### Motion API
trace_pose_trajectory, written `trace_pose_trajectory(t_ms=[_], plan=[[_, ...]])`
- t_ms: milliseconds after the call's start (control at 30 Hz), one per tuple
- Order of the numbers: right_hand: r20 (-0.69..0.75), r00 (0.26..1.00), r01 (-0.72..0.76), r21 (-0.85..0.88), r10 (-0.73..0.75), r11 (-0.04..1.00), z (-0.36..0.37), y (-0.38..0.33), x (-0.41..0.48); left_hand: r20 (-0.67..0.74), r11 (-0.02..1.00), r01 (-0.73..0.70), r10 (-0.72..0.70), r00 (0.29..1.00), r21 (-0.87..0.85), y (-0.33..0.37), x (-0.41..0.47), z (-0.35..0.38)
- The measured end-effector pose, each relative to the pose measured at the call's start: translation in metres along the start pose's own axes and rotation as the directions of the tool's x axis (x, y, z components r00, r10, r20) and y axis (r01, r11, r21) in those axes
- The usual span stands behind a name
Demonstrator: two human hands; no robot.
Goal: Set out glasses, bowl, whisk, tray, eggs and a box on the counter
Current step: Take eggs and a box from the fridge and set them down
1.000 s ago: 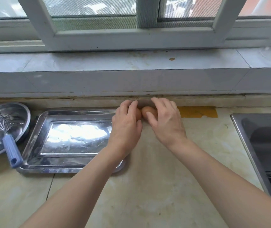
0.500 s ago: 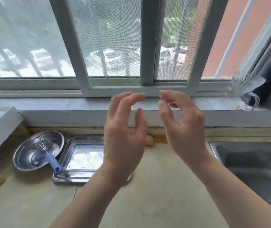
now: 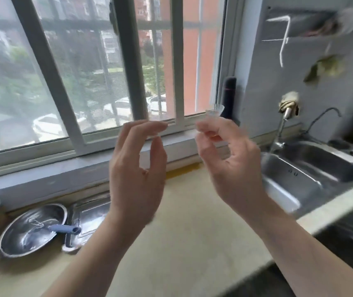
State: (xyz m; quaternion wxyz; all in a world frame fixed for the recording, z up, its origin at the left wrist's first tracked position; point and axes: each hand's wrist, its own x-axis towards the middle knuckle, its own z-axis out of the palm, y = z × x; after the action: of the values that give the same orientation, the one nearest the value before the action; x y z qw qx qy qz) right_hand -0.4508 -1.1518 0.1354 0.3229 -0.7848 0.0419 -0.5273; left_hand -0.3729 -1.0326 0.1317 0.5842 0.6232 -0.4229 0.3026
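Head view, both hands [image 3: 137, 174] raised empty above bare counter [image 3: 184, 243], sink [image 3: 312, 168] rightward

Two bare forearms enter from the lower edge, each ending in a bare hand: left hand [image 3: 135, 174], right hand [image 3: 233, 166]. No sleeve, cuff or glove covers either arm up to the frame edge. Both wrists are unadorned, without watch or bracelet. The fingers [image 3: 205, 128] appear ringless, with short nails, though motion blur softens such fine detail.
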Motion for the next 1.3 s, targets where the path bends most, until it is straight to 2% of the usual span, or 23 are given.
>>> trace_pose_trajectory(t_ms=[167, 367, 467, 700, 933, 1067, 1167, 1300], plan=[[-0.126, 0.989, -0.092, -0.151, 0.074, 0.984, -0.063, -0.042, -0.047, 0.155, 0.974, 0.035, 0.0, 0.988, -0.222, 0.052, -0.027, 0.003], [-0.344, 0.936, -0.205, -0.357, 0.076, 0.911, -0.172, -0.073, -0.091, 0.276, 0.883, 0.002, 0.144, 0.95, -0.469, 0.145, -0.058, 0.056], [-0.459, 0.886, -0.298, -0.439, 0.074, 0.847, -0.238, -0.094, -0.126, 0.316, 0.787, -0.002, 0.25, 0.915, -0.617, 0.202, -0.083, 0.088], [-0.64, 0.768, -0.468, -0.598, -0.036, 0.651, -0.396, -0.138, -0.215, 0.335, 0.53, 0.034, 0.483, 0.809, -0.847, 0.356, -0.158, 0.164], [-0.738, 0.664, -0.629, -0.64, -0.125, 0.441, -0.558, -0.187, -0.3, 0.366, 0.321, 0.207, 0.59, 0.72, -0.924, 0.525, -0.25, 0.228], [-0.775, 0.613, -0.692, -0.62, -0.152, 0.371, -0.621, -0.202, -0.338, 0.379, 0.252, 0.283, 0.62, 0.687, -0.925, 0.589, -0.291, 0.258], [-0.799, 0.582, -0.728, -0.594, -0.15, 0.341, -0.658, -0.198, -0.356, 0.419, 0.244, 0.347, 0.641, 0.644, -0.906, 0.616, -0.312, 0.281], [-0.833, 0.539, -0.764, -0.546, -0.127, 0.344, -0.7, -0.174, -0.372, 0.472, 0.3, 0.37, 0.658, 0.587, -0.879, 0.637, -0.338, 0.323]])
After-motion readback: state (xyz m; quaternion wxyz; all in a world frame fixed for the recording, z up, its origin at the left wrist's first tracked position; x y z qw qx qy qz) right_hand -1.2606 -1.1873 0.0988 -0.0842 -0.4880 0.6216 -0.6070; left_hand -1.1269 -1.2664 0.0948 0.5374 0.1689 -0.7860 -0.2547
